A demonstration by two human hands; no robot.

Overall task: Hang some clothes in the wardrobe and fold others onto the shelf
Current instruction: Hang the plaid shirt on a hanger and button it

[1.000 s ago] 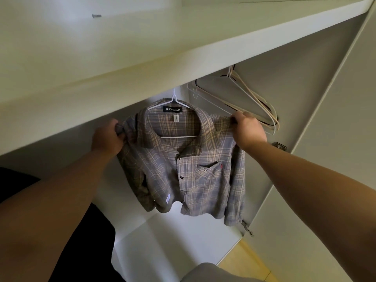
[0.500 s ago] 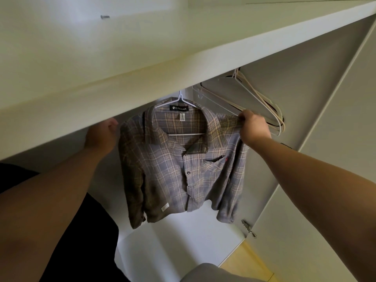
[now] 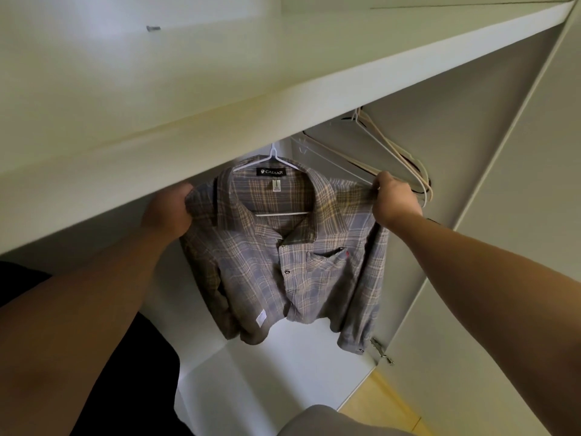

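Grasps the shirt (image 3: 295,265) by its two shoulder ends, with left grip (image 3: 168,212) and right grip (image 3: 396,200) both clenched on cloth, inside the wardrobe (image 3: 456,127) on a white hanger (image 3: 274,155) just under the shelf (image 3: 251,67), shoulder line running left to right between two equally near grips.

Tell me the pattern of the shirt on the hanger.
The shirt is plaid, grey-blue with tan lines; the head view shows it best.

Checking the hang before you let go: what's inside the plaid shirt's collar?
A white hanger: hook rising above the collar, bar crossing the neck opening. A black CAESAR label sits below the hook. The plaid shirt covers the hanger's arms; the shelf hides the rail.
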